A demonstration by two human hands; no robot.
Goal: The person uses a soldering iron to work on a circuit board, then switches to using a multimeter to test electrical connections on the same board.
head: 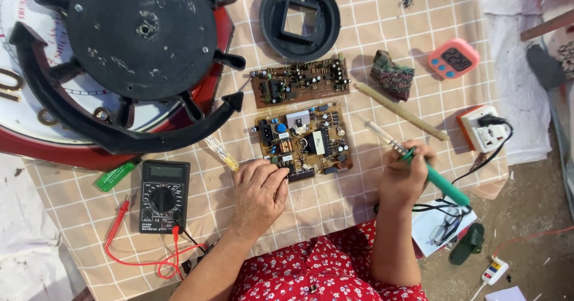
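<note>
My left hand rests on the checked cloth, fingertips touching the near left corner of a brown circuit board crowded with parts. My right hand grips a green-handled soldering iron. Its metal tip points up-left and hovers just right of the board, apart from it. A second, darker circuit board lies just beyond the first.
A black multimeter with red leads lies at left. A large black round base on a red-rimmed dial fills the upper left. Also here: black ring, wooden stick, pink timer, socket block, yellow-handled screwdriver.
</note>
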